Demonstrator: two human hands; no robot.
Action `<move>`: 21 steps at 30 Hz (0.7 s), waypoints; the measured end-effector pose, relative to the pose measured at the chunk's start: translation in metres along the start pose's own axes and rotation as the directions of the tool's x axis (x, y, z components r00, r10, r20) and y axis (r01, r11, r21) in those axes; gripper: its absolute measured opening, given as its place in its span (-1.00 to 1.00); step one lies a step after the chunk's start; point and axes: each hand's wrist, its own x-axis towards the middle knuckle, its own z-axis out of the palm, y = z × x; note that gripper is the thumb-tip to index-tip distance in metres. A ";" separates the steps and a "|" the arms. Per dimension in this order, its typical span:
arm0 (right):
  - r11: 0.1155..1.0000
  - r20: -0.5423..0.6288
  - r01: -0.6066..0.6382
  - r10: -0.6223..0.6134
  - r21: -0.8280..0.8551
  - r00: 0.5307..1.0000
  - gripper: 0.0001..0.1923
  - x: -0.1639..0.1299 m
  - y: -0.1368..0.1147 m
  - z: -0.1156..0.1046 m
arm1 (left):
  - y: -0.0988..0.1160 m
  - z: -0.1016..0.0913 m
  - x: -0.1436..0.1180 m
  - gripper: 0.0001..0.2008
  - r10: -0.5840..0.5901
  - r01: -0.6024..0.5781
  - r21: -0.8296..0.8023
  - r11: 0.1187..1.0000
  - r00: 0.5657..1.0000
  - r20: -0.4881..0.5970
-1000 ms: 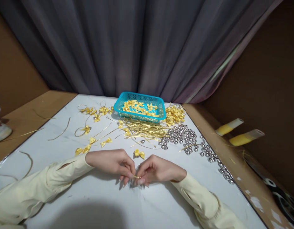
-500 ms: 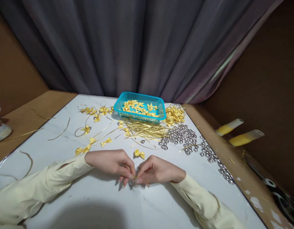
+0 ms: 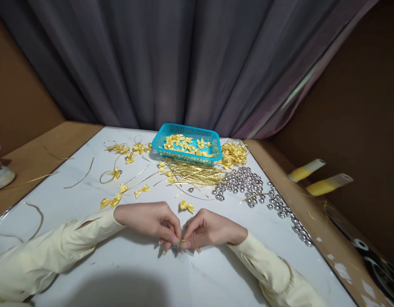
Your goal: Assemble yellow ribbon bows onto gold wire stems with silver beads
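Observation:
My left hand [image 3: 157, 221] and my right hand [image 3: 210, 230] meet low over the white tabletop, fingertips nearly touching. Both are closed in a pinch on a short bit of gold cord [image 3: 182, 240] that shows between the thumbs. Most of what they hold is hidden by the fingers. Just beyond them lies a yellow ribbon bow [image 3: 186, 207] with a small shiny piece at its middle. Another yellow bow [image 3: 142, 190] rests past my left hand, and a single silver bead [image 3: 190, 189] sits farther back.
A blue basket [image 3: 187, 158] holding yellow bows stands at the back. Before it lie gold cords [image 3: 197, 174]; to the right are piled bows [image 3: 233, 154] and silver beads [image 3: 243, 181]. Two yellow-filled tubes [image 3: 329, 184] and black-handled scissors [image 3: 376, 264] lie along the right side.
My hands stay pinched together in almost the same place. The fingers of my left hand have shifted slightly, and the gold cord between the thumbs sits at a slightly different angle.

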 end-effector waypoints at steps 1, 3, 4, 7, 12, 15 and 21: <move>1.000 0.006 0.007 -0.007 0.006 1.000 -0.62 0.000 0.001 0.000 | 0.000 0.000 0.000 -0.84 -0.002 0.002 0.004 1.000 1.000 0.001; 1.000 0.014 0.020 -0.020 0.011 1.000 -0.63 0.001 0.003 0.000 | 0.000 0.001 0.000 -0.85 -0.005 0.005 0.013 1.000 1.000 0.003; 1.000 0.015 0.021 -0.021 0.010 1.000 -0.63 0.001 0.004 0.000 | 0.000 0.001 0.000 -0.85 -0.006 0.006 0.016 1.000 1.000 0.003; 1.000 0.017 0.010 -0.010 0.007 1.000 -0.63 0.000 0.004 0.000 | 0.000 0.001 -0.001 -0.86 -0.014 0.014 0.013 1.000 1.000 0.002; 1.000 0.015 -0.013 0.013 0.005 1.000 -0.60 0.000 0.003 0.000 | 0.002 0.001 -0.001 -0.87 -0.039 0.039 0.000 0.999 0.999 0.003; 1.000 0.020 -0.012 0.011 0.014 1.000 -0.63 0.000 0.002 0.001 | 0.003 0.002 -0.002 -0.86 -0.037 0.038 -0.017 0.999 0.999 0.009; 0.999 -0.123 0.015 -0.019 -0.035 0.992 -0.76 -0.003 -0.013 0.001 | 0.000 -0.005 -0.001 -0.86 -0.079 0.073 -0.223 0.972 0.997 -0.016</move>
